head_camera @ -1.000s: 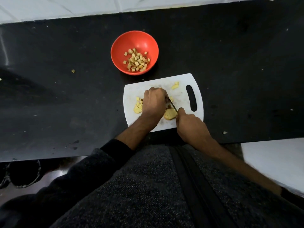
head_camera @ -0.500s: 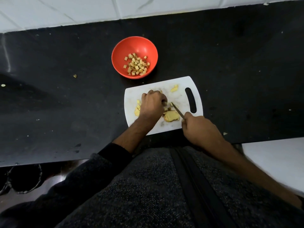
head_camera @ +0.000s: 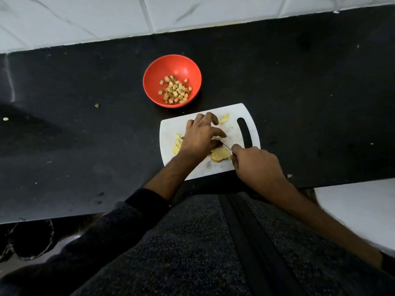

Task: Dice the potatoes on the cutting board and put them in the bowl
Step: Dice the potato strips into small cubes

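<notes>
A white cutting board [head_camera: 171, 127] lies on the black counter, its handle slot to the right. My left hand [head_camera: 201, 135] rests on the board with fingers spread, pressing down on potato that it mostly hides. Cut potato pieces [head_camera: 177, 144] show at its left, a potato slab [head_camera: 220, 155] lies at its near right, and a small potato piece [head_camera: 223, 119] sits near the far edge. My right hand [head_camera: 254, 165] grips a knife [head_camera: 224, 145] whose thin blade points under my left hand. The red bowl [head_camera: 154, 82] beyond the board holds several potato cubes [head_camera: 175, 90].
The black counter [head_camera: 85, 135] carries small scraps [head_camera: 96, 105] at the left. A white tiled wall [head_camera: 192, 11] runs along the back. A white surface [head_camera: 359, 208] lies below the counter edge at the right. My dark-clothed torso fills the foreground.
The view has shifted, so board and bowl sit lower in frame. My left hand's fingers have spread out over the potato, and the knife hand has drawn back slightly toward me.
</notes>
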Motion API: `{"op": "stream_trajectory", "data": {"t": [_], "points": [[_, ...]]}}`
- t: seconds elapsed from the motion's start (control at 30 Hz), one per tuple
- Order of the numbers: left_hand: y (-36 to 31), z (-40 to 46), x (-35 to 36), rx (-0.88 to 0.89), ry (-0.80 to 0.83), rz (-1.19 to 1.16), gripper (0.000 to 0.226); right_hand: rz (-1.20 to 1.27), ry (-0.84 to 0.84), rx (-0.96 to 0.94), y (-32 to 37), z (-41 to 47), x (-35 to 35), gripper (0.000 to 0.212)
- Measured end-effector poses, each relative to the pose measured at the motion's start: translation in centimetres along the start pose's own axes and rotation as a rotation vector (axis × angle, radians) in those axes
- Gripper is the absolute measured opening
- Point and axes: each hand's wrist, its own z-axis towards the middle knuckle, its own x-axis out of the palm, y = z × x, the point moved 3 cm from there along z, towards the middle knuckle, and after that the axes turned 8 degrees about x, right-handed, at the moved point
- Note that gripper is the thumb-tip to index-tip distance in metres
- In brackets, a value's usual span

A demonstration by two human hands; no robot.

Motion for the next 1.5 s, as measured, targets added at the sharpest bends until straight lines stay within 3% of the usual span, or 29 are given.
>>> {"op": "stream_trajectory", "data": {"t": [0.17, 0.37, 0.53, 0.67, 0.77, 0.87, 1.13, 1.3, 1.5], "points": [[1.5, -0.2, 0.0, -0.142, -0.017, -0.066, 0.019, 0.004, -0.003, -0.01, -0.2, -1.4, -3.4, 0.015], [2.6, -0.3, -0.2, -0.189, -0.023, -0.165, 0.025, 0.029, 0.016, 0.081, -0.9, 1.3, -3.1, 0.017], [3.7, -1.1, -0.5, -0.265, -0.115, -0.378, 0.02, 0.355, -0.135, 0.057, -2.4, 4.1, -0.7, 0.01], [4.5, -1.7, -0.6, -0.37, -0.264, -0.512, 0.014, 0.458, -0.229, -0.038, -2.4, 7.6, 0.6, 0.041], [5.3, -2.3, -1.2, -0.44, -0.35, -0.434, 0.019, 0.429, -0.176, -0.133, -1.3, 10.5, 1.5, 0.049], [6.1, -3.0, -1.1, -0.498, -0.331, -0.438, 0.024, 0.396, -0.125, -0.196, -0.1, 11.3, 2.1, 0.048], [6.2, -4.0, -0.4, -0.479, -0.271, -0.42, 0.013, 0.354, -0.237, -0.226, 1.3, 7.3, 3.3, 0.037], [5.8, -4.0, 0.0, -0.45, -0.23, -0.479, 0.019, 0.423, -0.139, -0.166, 1.6, 8.2, 3.6, 0.031], [5.1, -3.5, 0.4, -0.356, -0.146, -0.36, 0.023, 0.521, -0.07, -0.157, 1.5, 8.8, 2.3, 0.031]]}}
